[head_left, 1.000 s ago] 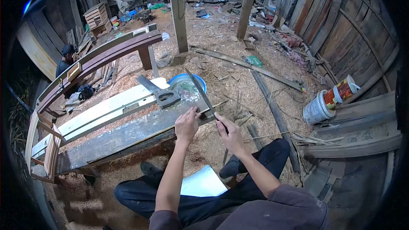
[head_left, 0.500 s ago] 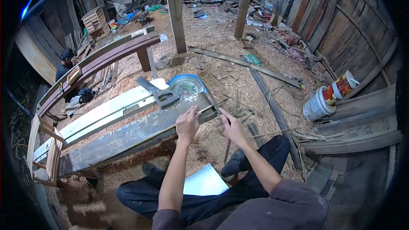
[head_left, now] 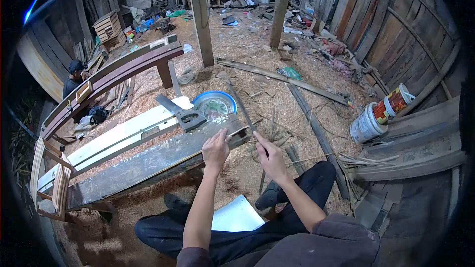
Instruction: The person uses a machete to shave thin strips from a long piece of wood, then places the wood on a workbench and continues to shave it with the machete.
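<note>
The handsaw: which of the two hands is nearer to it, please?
Left. The left hand is at the near edge of the bench, close to the handsaw; the right hand is farther right, past the end of the bench.

The one view comes from the head of the seated person [head_left: 316, 247], facing forward and steeply down, with the left hand [head_left: 215, 151] and right hand [head_left: 271, 159] about arm's length off. It takes in the plank bench [head_left: 133, 170] from its near edge, right end close to centre, and reaches past the wooden posts [head_left: 200, 24] to the room's far side, very wide and bowed at the margins.
</note>
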### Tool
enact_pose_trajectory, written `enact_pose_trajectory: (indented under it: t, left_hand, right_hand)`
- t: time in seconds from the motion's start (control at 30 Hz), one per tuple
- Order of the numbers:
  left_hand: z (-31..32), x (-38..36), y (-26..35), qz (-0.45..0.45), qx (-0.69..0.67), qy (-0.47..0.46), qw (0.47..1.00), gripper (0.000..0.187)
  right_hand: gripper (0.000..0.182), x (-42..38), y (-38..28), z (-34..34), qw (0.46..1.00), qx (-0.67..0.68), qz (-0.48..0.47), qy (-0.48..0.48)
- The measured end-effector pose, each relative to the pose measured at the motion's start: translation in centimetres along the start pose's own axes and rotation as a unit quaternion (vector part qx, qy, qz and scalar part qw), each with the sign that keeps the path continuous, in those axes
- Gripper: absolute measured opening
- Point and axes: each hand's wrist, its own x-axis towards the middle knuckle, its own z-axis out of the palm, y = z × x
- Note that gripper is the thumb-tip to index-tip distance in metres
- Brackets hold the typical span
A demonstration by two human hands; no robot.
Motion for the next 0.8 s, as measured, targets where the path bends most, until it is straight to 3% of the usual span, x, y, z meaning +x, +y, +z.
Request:
enact_pose_trajectory:
  t: [0.03, 0.1, 0.17, 0.2, 0.3, 0.47, 0.53, 0.57, 0.63, 0.7, 0.77, 0.8]
  left_hand:
    - [-0.2, 0.2, 0.0, -0.005, 0.0, -0.006, 1.0, 0.029]
    - [-0.5, 0.2, 0.1, 0.0, 0.007, 0.002, 1.0, 0.029]
    - [-0.2, 0.2, 0.1, 0.019, 0.0, 0.016, 1.0, 0.029]
    - [-0.3, 0.3, 0.3, 0.016, 0.0, 0.013, 1.0, 0.03]
    - [0.3, 0.1, -0.1, 0.019, 0.016, 0.019, 1.0, 0.031]
    - [-0.1, 0.4, 0.0, 0.005, 0.001, 0.009, 1.0, 0.035]
    - [0.0, 0.2, 0.2, -0.005, 0.003, -0.005, 1.0, 0.035]
    - [0.0, 0.3, -0.1, -0.004, 0.006, 0.001, 1.0, 0.035]
    - [0.3, 0.3, 0.0, 0.021, 0.001, 0.026, 0.999, 0.035]
    - [-0.4, 0.2, 0.3, 0.014, 0.008, 0.001, 1.0, 0.038]
    - [-0.7, 0.2, 0.3, 0.021, -0.002, 0.001, 1.0, 0.038]
    - [-0.7, 0.1, -0.2, 0.02, 0.003, 0.007, 1.0, 0.038]
  right_hand:
    - [0.045, -0.1, -0.5, -0.4, 0.999, -0.027, -0.034, -0.013]
    - [0.046, -0.8, 1.4, 0.1, 0.995, -0.08, -0.015, -0.055]
    - [0.046, -0.9, 4.3, 1.1, 0.996, 0.037, 0.036, -0.067]
    - [0.045, -0.8, 4.4, 1.0, 0.995, -0.04, 0.038, -0.081]
    - [0.046, -0.5, 0.5, 0.6, 0.996, -0.008, 0.057, -0.072]
    - [0.043, -0.8, -0.2, 0.7, 0.997, -0.033, -0.021, -0.059]
    - [0.042, -0.6, 2.2, 1.6, 0.981, 0.012, 0.174, -0.087]
    - [0.042, -0.7, 2.5, 2.1, 0.982, 0.014, 0.168, -0.086]
    - [0.042, -0.8, 1.4, 2.1, 0.998, 0.041, 0.043, 0.008]
    - [0.042, -1.8, 0.9, 1.7, 0.995, 0.058, 0.074, -0.019]
    - [0.043, -1.1, 0.6, 1.6, 0.997, 0.082, -0.013, 0.01]
    - [0.042, -1.3, 0.1, 1.1, 0.995, 0.091, 0.035, -0.015]
